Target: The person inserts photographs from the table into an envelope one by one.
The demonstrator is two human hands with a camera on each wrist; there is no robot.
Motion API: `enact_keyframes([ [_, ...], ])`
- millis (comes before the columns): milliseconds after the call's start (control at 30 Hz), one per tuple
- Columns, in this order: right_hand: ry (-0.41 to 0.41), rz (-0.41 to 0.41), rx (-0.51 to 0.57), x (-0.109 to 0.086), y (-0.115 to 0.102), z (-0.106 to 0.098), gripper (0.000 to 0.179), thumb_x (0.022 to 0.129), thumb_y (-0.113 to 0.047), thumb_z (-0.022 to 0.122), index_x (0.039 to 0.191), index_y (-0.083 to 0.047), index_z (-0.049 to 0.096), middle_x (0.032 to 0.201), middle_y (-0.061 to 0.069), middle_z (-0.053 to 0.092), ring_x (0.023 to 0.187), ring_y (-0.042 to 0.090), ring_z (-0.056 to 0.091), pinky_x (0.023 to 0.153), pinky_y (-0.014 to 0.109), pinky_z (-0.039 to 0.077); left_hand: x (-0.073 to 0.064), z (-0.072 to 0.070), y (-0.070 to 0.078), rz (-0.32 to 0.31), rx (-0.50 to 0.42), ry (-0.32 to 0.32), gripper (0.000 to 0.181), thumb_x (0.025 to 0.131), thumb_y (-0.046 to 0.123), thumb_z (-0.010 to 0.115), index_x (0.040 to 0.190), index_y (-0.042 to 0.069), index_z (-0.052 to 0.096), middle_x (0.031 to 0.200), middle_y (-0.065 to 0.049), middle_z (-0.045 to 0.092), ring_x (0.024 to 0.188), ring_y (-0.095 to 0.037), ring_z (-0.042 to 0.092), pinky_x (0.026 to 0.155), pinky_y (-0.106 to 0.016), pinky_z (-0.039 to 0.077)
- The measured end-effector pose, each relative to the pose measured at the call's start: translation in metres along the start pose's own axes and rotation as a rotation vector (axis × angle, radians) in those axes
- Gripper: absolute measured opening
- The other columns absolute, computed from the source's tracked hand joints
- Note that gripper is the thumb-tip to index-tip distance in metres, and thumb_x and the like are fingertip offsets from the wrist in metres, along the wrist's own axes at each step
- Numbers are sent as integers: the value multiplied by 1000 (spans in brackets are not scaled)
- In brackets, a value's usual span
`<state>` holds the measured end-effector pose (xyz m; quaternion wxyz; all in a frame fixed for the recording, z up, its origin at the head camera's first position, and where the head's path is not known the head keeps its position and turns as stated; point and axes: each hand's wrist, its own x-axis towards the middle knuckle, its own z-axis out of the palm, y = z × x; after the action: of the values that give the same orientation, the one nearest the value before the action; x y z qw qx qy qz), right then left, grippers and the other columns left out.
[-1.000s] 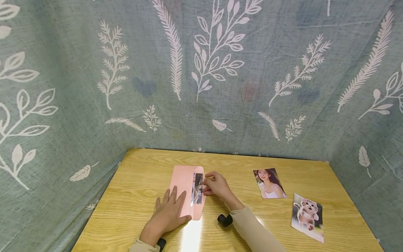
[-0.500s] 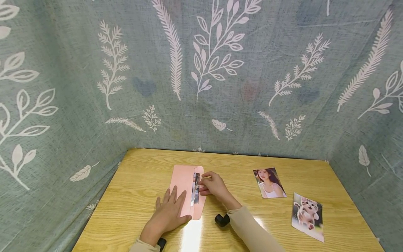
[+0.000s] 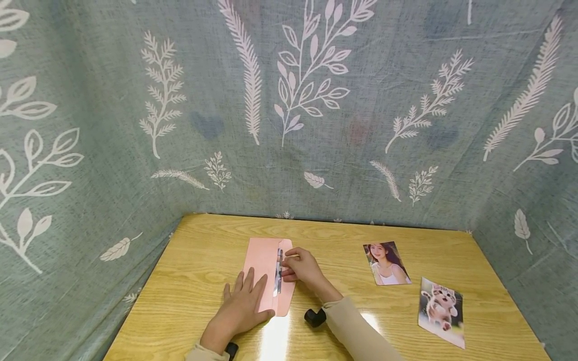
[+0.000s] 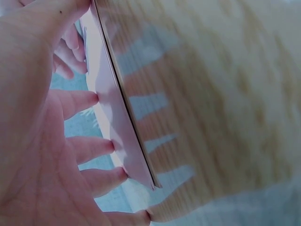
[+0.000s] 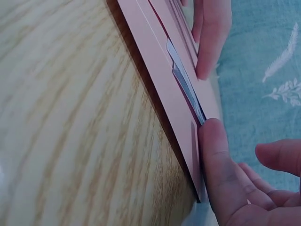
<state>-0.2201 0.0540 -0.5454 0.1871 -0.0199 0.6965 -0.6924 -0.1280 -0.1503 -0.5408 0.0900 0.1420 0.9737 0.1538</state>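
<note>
Photo edges [image 5: 185,84] show at the open side of the pink envelope [image 3: 262,255], flat on the desk [image 3: 194,260]. Right hand [image 3: 306,268] has fingers unclenched, touching those edges; left hand [image 3: 240,305] spread on the envelope, fingers released. Portrait [image 3: 387,263] and kitten print [image 3: 441,310] lie right.

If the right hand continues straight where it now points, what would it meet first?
The photo showing in the opening of the pink envelope, I think; the right hand looks at or very near its edge, though contact is hard to judge.
</note>
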Motion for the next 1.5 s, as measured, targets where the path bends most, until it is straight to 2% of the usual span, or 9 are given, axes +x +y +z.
enact_keyframes([
  [233, -2, -9, 6, 0, 0, 4, 31, 100, -5, 55, 127, 10, 53, 100, 23, 69, 75, 31, 72, 65, 40, 60, 0, 0, 0, -5, -10, -6, 91, 85, 66, 67, 155, 16, 39, 161, -25, 20, 145, -51, 17, 101, -80, 16],
  [533, 5, -25, 9, 1, 1, 8, 32, 100, -5, 54, 128, 12, 52, 102, 28, 67, 82, 44, 70, 66, 46, 60, -1, 0, 0, 5, -10, 5, 90, 85, 64, 68, 155, 15, 40, 160, -26, 21, 144, -52, 18, 101, -80, 17],
  [833, 0, -27, -4, 2, 3, 8, 31, 99, -4, 55, 125, 11, 54, 98, 24, 68, 77, 35, 72, 64, 40, 60, -1, 0, 0, 2, -12, -2, 90, 85, 65, 67, 155, 15, 40, 161, -26, 21, 145, -52, 17, 101, -80, 17],
  [1033, -10, -23, -11, -1, 0, 5, 30, 100, -5, 55, 126, 9, 54, 100, 22, 67, 79, 35, 72, 66, 41, 60, -1, 0, 1, 0, -12, -1, 90, 85, 65, 67, 155, 16, 39, 161, -26, 20, 145, -51, 17, 101, -80, 16],
  [1200, -20, -47, -63, -9, -7, -3, 31, 100, -6, 54, 128, 8, 54, 105, 24, 65, 82, 34, 70, 69, 42, 60, -1, 1, 0, 3, -9, 0, 90, 85, 65, 67, 155, 15, 39, 161, -26, 19, 145, -51, 17, 101, -80, 16],
  [1500, 8, -153, -213, -32, -21, -30, 30, 103, -10, 56, 127, 7, 57, 109, 26, 64, 91, 41, 66, 76, 49, 58, -1, 0, 0, -1, -26, -9, 91, 85, 65, 67, 156, 17, 37, 162, -25, 18, 146, -51, 15, 102, -80, 15],
])
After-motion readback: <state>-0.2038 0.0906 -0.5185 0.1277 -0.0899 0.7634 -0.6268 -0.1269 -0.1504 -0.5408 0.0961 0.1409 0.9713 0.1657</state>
